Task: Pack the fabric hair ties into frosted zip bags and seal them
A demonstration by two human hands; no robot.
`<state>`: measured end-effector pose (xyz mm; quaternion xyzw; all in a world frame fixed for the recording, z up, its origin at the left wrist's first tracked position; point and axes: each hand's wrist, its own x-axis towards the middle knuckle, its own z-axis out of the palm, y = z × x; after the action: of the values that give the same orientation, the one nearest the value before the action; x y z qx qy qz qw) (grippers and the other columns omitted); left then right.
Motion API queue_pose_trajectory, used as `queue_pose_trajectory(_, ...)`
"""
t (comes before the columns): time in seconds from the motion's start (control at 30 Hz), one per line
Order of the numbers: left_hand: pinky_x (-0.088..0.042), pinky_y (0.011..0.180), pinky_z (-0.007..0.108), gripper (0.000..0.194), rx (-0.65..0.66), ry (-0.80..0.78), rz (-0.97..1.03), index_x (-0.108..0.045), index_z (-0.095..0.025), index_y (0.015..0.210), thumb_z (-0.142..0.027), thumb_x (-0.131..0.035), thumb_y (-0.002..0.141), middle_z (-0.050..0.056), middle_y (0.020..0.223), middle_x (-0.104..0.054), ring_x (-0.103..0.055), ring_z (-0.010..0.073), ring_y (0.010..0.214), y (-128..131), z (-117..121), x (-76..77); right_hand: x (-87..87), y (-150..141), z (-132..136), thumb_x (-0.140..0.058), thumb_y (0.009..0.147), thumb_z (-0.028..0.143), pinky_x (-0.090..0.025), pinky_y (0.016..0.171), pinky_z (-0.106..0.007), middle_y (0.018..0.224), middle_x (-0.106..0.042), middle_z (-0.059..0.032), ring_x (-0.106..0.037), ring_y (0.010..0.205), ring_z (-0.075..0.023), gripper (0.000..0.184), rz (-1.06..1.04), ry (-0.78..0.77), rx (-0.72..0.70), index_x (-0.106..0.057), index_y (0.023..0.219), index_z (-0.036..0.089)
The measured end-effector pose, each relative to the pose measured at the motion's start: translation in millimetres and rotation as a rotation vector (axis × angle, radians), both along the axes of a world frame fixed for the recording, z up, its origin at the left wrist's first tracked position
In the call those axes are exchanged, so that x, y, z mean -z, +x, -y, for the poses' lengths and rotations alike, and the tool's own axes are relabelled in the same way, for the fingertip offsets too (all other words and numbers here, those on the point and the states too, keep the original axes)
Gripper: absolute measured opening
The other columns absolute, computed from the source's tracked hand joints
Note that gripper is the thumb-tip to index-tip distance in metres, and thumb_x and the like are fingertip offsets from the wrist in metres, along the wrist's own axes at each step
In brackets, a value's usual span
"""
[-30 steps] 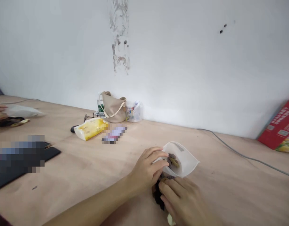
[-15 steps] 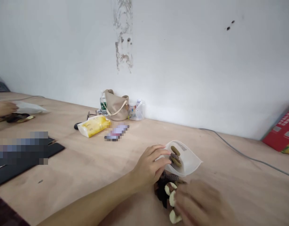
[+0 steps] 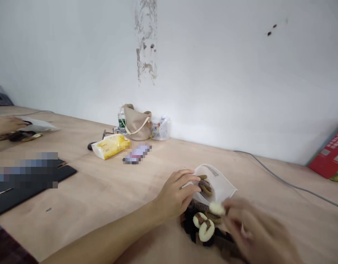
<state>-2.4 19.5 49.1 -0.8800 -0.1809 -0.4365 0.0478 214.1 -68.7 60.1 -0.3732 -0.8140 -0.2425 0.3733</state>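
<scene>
My left hand (image 3: 175, 192) is closed on the near left edge of a translucent white bag (image 3: 221, 183), holding its mouth apart. Several olive and purplish-brown hair ties (image 3: 206, 187) lie inside it. Below the bag is a pile of dark hair ties (image 3: 189, 222), with two cream-and-brown ones (image 3: 206, 230) on top. My right hand (image 3: 254, 229), blurred by motion, pinches a cream hair tie (image 3: 217, 208) just beneath the bag's near edge.
At the left, another person's hand (image 3: 6, 126) works at a white bag (image 3: 43, 124) beside dark hair ties. A yellow tissue pack (image 3: 111, 146), phone (image 3: 137, 153) and beige handbag (image 3: 138, 126) stand toward the wall. A grey cable (image 3: 279, 178) runs right, near a red box (image 3: 330, 154).
My right hand has lifted a cream hair tie from the pile, moving it up and right toward the bag. My left hand stays on the bag.
</scene>
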Motion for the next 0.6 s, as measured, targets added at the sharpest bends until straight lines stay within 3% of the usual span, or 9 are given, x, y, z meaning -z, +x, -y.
queue_pose_trajectory(0.07,-0.047,0.095,0.041,0.025,-0.010,-0.014,-0.006,-0.061,-0.018,0.096,-0.001,-0.048,0.084,0.008,0.110,-0.066,-0.051,0.0234,0.116,-0.5,0.8,-0.7,-13.6,0.1,-13.4,-0.046,0.091,0.014,-0.045,0.050,-0.019,0.105,-0.065,-0.0048,-0.063,0.063,-0.0104,0.014,-0.058,-0.019,0.067,-0.057,0.087,0.022)
queue_pose_trajectory(0.13,-0.047,0.095,0.041,0.025,-0.011,-0.018,0.003,-0.061,-0.018,0.096,-0.001,-0.049,0.084,0.009,0.110,-0.066,-0.050,0.0233,0.116,-0.8,1.1,-1.0,-17.0,-5.6,-21.0,-0.043,0.093,0.016,-0.047,0.056,-0.020,0.105,-0.065,-0.0050,-0.065,0.069,-0.0114,0.015,-0.087,-0.062,0.056,-0.056,0.088,0.022)
queue_pose_trajectory(0.27,-0.047,0.095,0.041,0.023,0.015,0.000,0.010,-0.061,-0.018,0.095,-0.003,-0.047,0.084,0.009,0.109,-0.066,-0.051,0.0232,0.115,-0.1,0.4,-0.9,5.9,-24.3,-15.0,-0.036,0.093,0.013,-0.045,0.052,-0.020,0.073,-0.066,0.0006,-0.061,0.056,-0.0106,0.024,0.078,-0.195,-0.150,-0.055,0.084,0.022)
queue_pose_trajectory(0.37,-0.047,0.094,0.041,0.025,0.017,0.009,0.010,-0.061,-0.018,0.095,-0.002,-0.046,0.084,0.009,0.108,-0.066,-0.052,0.0233,0.114,0.6,-0.1,-0.6,22.6,-32.4,-9.3,-0.032,0.093,0.009,-0.044,0.051,-0.021,0.072,-0.066,0.0002,-0.062,0.057,-0.0125,0.027,0.111,-0.185,-0.184,-0.056,0.091,0.020)
queue_pose_trajectory(0.6,-0.047,0.096,0.042,0.025,0.017,0.015,0.015,-0.061,-0.017,0.094,-0.001,-0.047,0.082,0.009,0.108,-0.066,-0.051,0.0235,0.115,0.7,-1.1,1.1,13.3,-29.0,-11.2,-0.035,0.085,0.002,-0.035,0.047,-0.020,0.060,-0.057,0.0036,-0.051,0.048,-0.0098,0.028,0.105,-0.171,-0.249,-0.047,0.070,0.022)
